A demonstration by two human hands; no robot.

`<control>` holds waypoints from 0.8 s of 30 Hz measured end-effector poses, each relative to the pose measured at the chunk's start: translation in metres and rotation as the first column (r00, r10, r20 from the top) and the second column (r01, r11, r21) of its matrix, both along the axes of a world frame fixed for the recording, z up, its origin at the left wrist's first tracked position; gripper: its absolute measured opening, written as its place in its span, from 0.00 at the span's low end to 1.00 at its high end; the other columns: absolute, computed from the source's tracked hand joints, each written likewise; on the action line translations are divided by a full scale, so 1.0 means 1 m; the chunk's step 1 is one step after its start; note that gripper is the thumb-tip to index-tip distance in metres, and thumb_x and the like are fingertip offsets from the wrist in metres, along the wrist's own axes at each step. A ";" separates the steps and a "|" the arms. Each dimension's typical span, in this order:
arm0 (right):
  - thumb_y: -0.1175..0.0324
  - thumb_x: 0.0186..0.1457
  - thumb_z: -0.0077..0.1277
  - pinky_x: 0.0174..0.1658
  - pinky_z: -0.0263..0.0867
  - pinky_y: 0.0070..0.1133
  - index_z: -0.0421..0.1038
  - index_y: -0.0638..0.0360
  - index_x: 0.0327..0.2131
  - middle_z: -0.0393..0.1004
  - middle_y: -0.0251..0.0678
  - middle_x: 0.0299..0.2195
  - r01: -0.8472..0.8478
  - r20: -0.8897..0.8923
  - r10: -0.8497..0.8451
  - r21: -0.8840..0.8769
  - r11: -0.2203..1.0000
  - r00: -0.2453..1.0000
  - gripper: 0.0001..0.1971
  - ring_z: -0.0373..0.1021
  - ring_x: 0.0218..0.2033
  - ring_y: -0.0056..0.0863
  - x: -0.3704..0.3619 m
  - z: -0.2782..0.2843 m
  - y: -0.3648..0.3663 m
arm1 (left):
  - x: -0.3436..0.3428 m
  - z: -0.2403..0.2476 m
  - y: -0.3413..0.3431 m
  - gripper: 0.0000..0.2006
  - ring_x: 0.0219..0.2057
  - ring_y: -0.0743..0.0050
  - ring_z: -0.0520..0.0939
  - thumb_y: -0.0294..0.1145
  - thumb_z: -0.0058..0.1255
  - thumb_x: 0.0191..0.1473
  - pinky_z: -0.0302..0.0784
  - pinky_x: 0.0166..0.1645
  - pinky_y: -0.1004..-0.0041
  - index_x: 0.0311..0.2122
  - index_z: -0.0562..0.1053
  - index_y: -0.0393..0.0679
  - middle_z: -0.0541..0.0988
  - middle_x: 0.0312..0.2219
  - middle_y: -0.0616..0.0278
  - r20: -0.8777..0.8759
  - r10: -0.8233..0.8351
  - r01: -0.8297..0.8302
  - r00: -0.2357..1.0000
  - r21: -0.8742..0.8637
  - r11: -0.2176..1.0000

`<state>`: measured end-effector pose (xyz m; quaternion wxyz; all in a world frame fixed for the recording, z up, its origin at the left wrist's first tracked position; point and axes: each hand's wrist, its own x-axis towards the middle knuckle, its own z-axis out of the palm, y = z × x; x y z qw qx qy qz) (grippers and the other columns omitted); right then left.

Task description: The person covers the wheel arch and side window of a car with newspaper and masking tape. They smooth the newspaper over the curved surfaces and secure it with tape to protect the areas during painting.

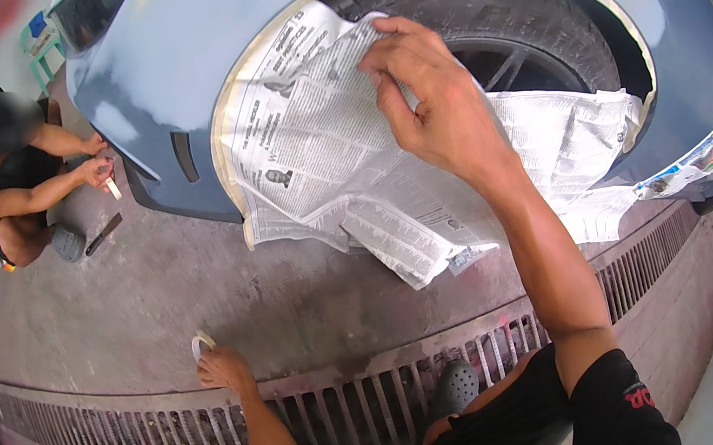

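Newspaper [324, 167] creased, partly covering wheel [573, 21]; tape roll [197, 348] pale, ring-shaped.

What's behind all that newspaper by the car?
A dark tire is partly behind the newspaper. Its top and some wheel spokes peek out above the paper. The tire's bottom is covered, so I can't see it.

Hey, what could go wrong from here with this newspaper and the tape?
The newspaper's lower edges hang loose, so they might fold or tear.
The left hand holds the tape roll near the floor grate; dropped, it could roll onto the bars and get dirty.
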<state>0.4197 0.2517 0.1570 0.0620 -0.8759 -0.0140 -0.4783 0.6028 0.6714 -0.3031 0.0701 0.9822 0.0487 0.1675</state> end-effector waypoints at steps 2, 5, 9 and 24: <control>0.81 0.62 0.58 0.64 0.75 0.40 0.83 0.67 0.45 0.85 0.47 0.46 -0.033 -0.031 0.035 0.060 0.998 0.999 0.09 0.73 0.68 0.53 0.003 0.007 0.004 | 0.016 0.040 -0.034 0.11 0.41 0.58 0.83 0.31 0.50 0.73 0.78 0.48 0.63 0.53 0.76 0.35 0.82 0.38 0.52 0.109 -0.244 0.252 0.964 -0.670 0.698; 0.79 0.62 0.60 0.63 0.74 0.37 0.85 0.65 0.46 0.85 0.48 0.49 -0.026 -0.101 0.044 0.181 0.983 0.994 0.10 0.72 0.69 0.49 -0.011 0.014 0.000 | -0.052 0.208 -0.159 0.14 0.36 0.72 0.80 0.34 0.49 0.77 0.77 0.42 0.68 0.58 0.71 0.35 0.82 0.37 0.60 0.374 -0.512 0.433 0.774 -0.901 -0.003; 0.74 0.62 0.62 0.68 0.70 0.35 0.87 0.60 0.50 0.85 0.48 0.55 -0.084 -0.184 0.155 0.345 0.935 0.971 0.14 0.71 0.71 0.46 -0.019 0.033 -0.001 | -0.103 0.332 -0.215 0.18 0.38 0.70 0.80 0.32 0.52 0.75 0.77 0.48 0.66 0.62 0.70 0.34 0.82 0.40 0.56 0.583 -0.684 0.519 0.438 -0.786 -0.336; 0.73 0.65 0.70 0.68 0.68 0.33 0.89 0.59 0.44 0.82 0.35 0.52 -0.096 -0.152 0.222 0.578 0.811 0.963 0.06 0.73 0.66 0.35 -0.020 0.046 0.005 | -0.101 0.447 -0.246 0.16 0.28 0.60 0.85 0.32 0.55 0.73 0.80 0.38 0.59 0.61 0.75 0.40 0.84 0.30 0.55 0.309 -0.889 0.488 0.338 -0.865 -0.115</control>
